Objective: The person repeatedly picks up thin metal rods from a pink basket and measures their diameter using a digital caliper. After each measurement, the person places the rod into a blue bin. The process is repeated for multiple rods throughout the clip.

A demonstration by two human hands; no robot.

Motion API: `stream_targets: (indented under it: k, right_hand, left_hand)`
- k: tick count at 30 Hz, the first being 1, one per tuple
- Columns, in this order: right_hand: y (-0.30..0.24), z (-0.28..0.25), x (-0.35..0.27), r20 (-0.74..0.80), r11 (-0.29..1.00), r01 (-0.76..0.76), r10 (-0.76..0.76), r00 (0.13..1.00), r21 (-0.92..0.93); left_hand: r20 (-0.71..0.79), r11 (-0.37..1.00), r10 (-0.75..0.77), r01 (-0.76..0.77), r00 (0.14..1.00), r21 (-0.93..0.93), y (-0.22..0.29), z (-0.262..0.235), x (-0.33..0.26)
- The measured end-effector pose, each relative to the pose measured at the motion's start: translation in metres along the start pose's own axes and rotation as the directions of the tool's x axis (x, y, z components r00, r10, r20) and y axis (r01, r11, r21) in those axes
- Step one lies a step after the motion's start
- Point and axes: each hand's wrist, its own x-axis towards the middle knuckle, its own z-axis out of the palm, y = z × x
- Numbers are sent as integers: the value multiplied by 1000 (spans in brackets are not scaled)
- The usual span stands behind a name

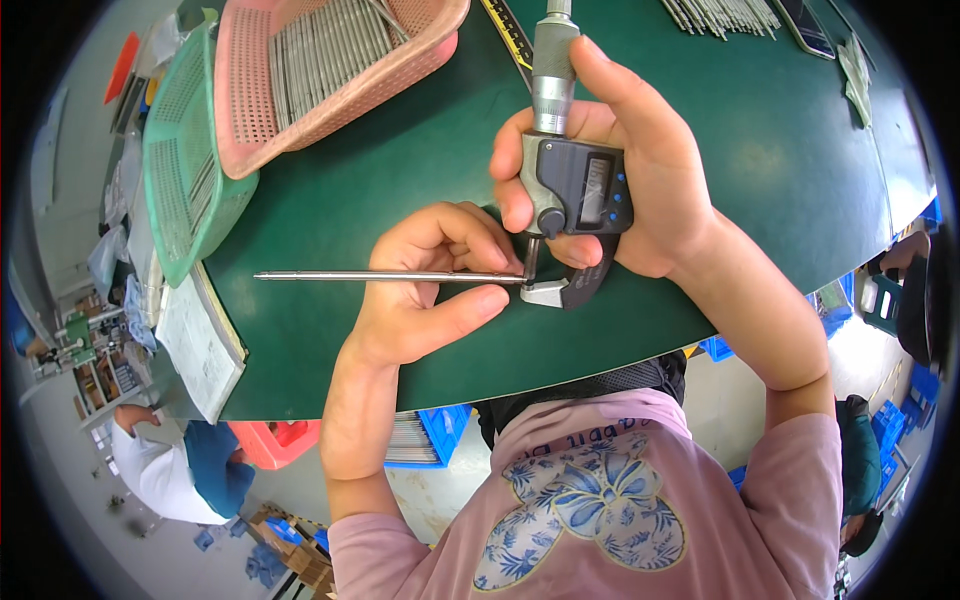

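Observation:
In my right hand [650, 150] is a digital micrometer [582, 188], its thimble pointing away from me and its curved frame toward me. My fingers wrap round its body, with the thumb up beside the thimble. My left hand [425, 290] pinches a thin metal rod [320, 275] lying level from left to right. The rod's right end sits at the gap between the micrometer's spindle and anvil. Whether both faces touch it I cannot tell. The rod's left end sticks out free over the green table [400, 160].
A pink basket [245, 120] of metal rods stands at the far left, beside a green basket [165, 200] also holding rods. Papers [200, 345] lie at the left edge. More loose rods [720, 15] and a phone [803, 25] are at the far right. Other people are in the background.

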Motion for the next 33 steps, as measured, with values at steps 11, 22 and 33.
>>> stream_targets:
  k: [11,22,33]
  right_hand:
    - [1,2,0,-5,1000,25,-25,1000,2]
    - [0,9,-4,19,998,58,-58,998,31]
    - [-4,6,-4,2,996,32,-32,999,-81]
  left_hand:
    - [-31,999,52,-51,998,17,-3,3,-3]
    - [-27,1000,28,-28,999,-2,-3,5,-3]
    - [-58,999,-27,26,998,-25,2,7,-3]
